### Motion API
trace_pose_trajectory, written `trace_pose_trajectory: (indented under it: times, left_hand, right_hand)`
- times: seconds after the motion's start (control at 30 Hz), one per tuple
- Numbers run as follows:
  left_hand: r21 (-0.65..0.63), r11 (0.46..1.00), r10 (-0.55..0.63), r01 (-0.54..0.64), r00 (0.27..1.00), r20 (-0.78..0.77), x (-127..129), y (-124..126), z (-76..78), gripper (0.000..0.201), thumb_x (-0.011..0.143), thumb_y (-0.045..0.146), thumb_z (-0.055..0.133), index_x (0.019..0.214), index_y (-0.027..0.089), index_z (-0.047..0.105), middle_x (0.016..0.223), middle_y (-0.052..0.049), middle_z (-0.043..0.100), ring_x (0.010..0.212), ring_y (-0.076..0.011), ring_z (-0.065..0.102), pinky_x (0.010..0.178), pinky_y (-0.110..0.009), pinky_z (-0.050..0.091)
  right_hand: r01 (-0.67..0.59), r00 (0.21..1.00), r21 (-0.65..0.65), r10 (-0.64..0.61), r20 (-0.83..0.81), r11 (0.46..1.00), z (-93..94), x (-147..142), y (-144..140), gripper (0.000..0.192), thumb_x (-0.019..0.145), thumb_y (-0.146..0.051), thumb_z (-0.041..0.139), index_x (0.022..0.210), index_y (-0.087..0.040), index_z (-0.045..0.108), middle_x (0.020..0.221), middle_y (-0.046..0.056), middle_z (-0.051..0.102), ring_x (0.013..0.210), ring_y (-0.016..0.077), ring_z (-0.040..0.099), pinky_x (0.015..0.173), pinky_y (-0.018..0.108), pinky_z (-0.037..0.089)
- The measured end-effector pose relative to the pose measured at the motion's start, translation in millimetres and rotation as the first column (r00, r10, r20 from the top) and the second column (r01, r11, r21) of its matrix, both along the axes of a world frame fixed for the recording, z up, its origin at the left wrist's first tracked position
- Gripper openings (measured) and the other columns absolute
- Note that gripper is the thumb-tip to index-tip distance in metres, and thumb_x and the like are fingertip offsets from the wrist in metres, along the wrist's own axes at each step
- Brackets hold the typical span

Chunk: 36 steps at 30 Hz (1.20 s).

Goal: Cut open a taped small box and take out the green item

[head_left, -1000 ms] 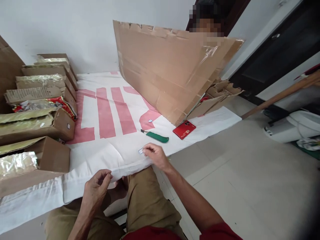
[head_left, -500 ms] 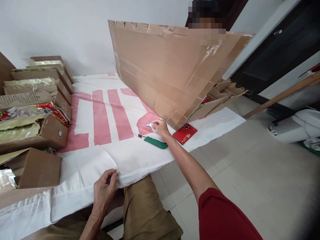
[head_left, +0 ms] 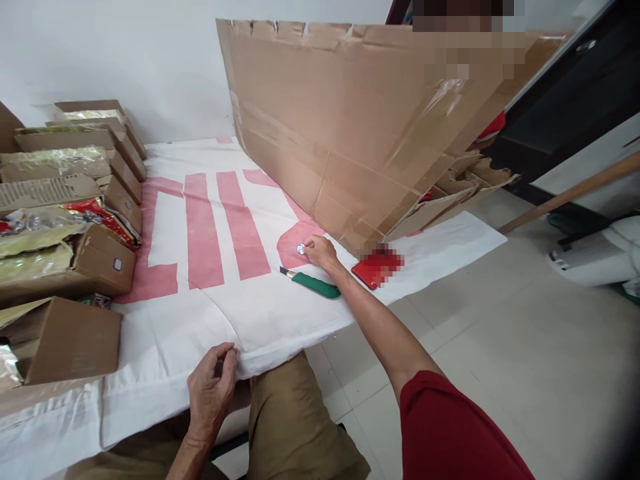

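Near edge: left hand (head_left: 213, 383) curled at the hem of the white cloth sheet (head_left: 260, 313), thumb and fingers pinched together on the folded edge where it drapes over the person's knee in khaki trousers (head_left: 295, 420). Cloth looks thin, soft, limp; it will bunch and slide if tugged, so a pinch at the hem is the sensible hold

Middle: right arm stretched out over the sheet. Right hand (head_left: 320, 252) has its fingertips closed on a small whitish scrap (head_left: 301, 249), maybe a sticker or tape bit, too small to tell. The scrap sits on the pink printed patch of the sheet, just left of the fingertips. Judged very light, flimsy, easily crumpled or lost; only a fingertip pinch at its edge suits it, and it may cling to skin if sticky

Just near of that hand lies a green-handled utility knife (head_left: 313, 285), blade end pointing left, flat on the cloth, not touched. Rigid, light; take by the handle, away from the blade. Right of it a red phone (head_left: 376, 267), partly blurred

Left side: row of open cardboard boxes (head_left: 70, 260) with shiny packets inside, running near to far along the sheet's left edge

Far: big flattened cardboard sheet (head_left: 350, 133) standing tilted on its edge, taped seams, held by another person behind it; stiff but floppy at the creases. Right: tiled floor, wooden pole (head_left: 575, 193)
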<state>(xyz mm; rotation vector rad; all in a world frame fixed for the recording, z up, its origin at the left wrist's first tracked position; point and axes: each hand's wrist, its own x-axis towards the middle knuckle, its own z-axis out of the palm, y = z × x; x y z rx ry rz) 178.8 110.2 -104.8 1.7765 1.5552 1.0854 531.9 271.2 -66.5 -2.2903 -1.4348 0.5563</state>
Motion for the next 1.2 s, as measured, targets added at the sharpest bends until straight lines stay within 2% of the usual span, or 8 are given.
trace_pose_trajectory:
  times: [0.2, 0.4, 0.57, 0.7, 0.83, 0.9, 1.07, 1.2]
  left_hand:
    - [0.019, 1.000, -0.012, 0.011, 1.000, 0.014, 1, -1, 0.0, 0.024, 0.091, 0.042, 0.059, 0.090, 0.023, 0.074, 0.082, -0.005, 0.080, 0.073, -0.0219, 0.076, 0.075, -0.033, 0.061]
    - [0.035, 0.999, -0.016, 0.015, 0.999, 0.028, 3, 1, 3.3, 0.025, 0.090, 0.042, 0.058, 0.090, 0.023, 0.074, 0.081, -0.006, 0.079, 0.072, -0.0216, 0.075, 0.074, -0.033, 0.061]
    - [0.015, 1.000, -0.025, 0.025, 0.999, 0.031, 3, 1, 2.8, 0.026, 0.090, 0.043, 0.057, 0.090, 0.023, 0.074, 0.079, -0.005, 0.079, 0.069, -0.0205, 0.073, 0.072, -0.032, 0.060]
    - [0.013, 1.000, -0.018, 0.017, 0.999, 0.042, 3, 1, 2.2, 0.027, 0.090, 0.044, 0.057, 0.089, 0.023, 0.074, 0.079, -0.005, 0.078, 0.069, -0.0205, 0.073, 0.073, -0.033, 0.060]
    - [0.017, 1.000, -0.019, 0.018, 0.998, 0.060, 4, 1, 1.9, 0.026, 0.089, 0.043, 0.057, 0.090, 0.022, 0.074, 0.079, -0.005, 0.078, 0.069, -0.0205, 0.072, 0.072, -0.032, 0.059]
    - [0.015, 1.000, -0.024, 0.023, 0.997, 0.068, 4, 1, 1.5, 0.026, 0.090, 0.042, 0.058, 0.090, 0.022, 0.074, 0.080, -0.006, 0.078, 0.070, -0.0207, 0.072, 0.073, -0.033, 0.059]
    - [0.016, 1.000, -0.026, 0.025, 0.996, 0.084, 6, 2, 0.9, 0.023, 0.092, 0.038, 0.057, 0.091, 0.022, 0.074, 0.083, -0.007, 0.079, 0.072, -0.0210, 0.073, 0.076, -0.034, 0.059]
    - [0.036, 0.999, -0.028, 0.025, 0.996, 0.080, 10, 2, -0.3, 0.021, 0.093, 0.031, 0.056, 0.091, 0.023, 0.075, 0.086, -0.006, 0.080, 0.076, -0.0196, 0.074, 0.076, -0.031, 0.059]
  right_hand:
    - [0.013, 0.992, -0.016, -0.011, 0.129, 1.000, 4.9, -4, 3, 0.016, 0.092, -0.029, 0.075, 0.105, -0.020, 0.073, 0.113, 0.007, 0.077, 0.104, 0.0226, 0.071, 0.089, 0.036, 0.055]
    - [0.033, 0.977, 0.024, -0.037, 0.208, 0.999, 8.2, 2, -3, 0.027, 0.086, -0.031, 0.074, 0.112, -0.022, 0.074, 0.114, 0.010, 0.079, 0.102, 0.0266, 0.071, 0.079, 0.032, 0.049]
    - [-0.062, 0.972, 0.093, 0.039, 0.232, 0.994, 12.9, 2, -16, 0.023, 0.094, -0.026, 0.060, 0.108, -0.025, 0.079, 0.107, 0.004, 0.081, 0.101, 0.0226, 0.071, 0.079, 0.029, 0.048]
    - [-0.157, 0.961, 0.110, 0.126, 0.245, 0.982, 8.8, -4, -20, 0.031, 0.095, -0.017, 0.057, 0.107, -0.028, 0.082, 0.120, 0.003, 0.079, 0.110, 0.0215, 0.070, 0.085, 0.028, 0.049]
    - [-0.207, 0.952, 0.122, 0.172, 0.252, 0.971, 6.7, -7, -22, 0.029, 0.094, -0.016, 0.058, 0.099, -0.029, 0.084, 0.112, 0.003, 0.080, 0.106, 0.0222, 0.071, 0.086, 0.028, 0.051]
    - [-0.207, 0.953, 0.160, 0.161, 0.256, 0.965, 12.1, -4, -25, 0.031, 0.095, -0.016, 0.056, 0.103, -0.027, 0.084, 0.114, 0.006, 0.080, 0.108, 0.0232, 0.071, 0.090, 0.030, 0.052]
    - [-0.212, 0.960, 0.310, 0.139, 0.243, 0.927, 34.4, -5, -57, 0.037, 0.097, -0.019, 0.048, 0.115, -0.020, 0.081, 0.121, 0.011, 0.078, 0.114, 0.0249, 0.071, 0.101, 0.035, 0.052]
    - [-0.295, 0.953, 0.439, 0.230, 0.196, 0.849, 24.3, -23, -102, 0.033, 0.096, -0.026, 0.049, 0.107, -0.021, 0.080, 0.109, 0.011, 0.080, 0.102, 0.0256, 0.074, 0.094, 0.038, 0.057]
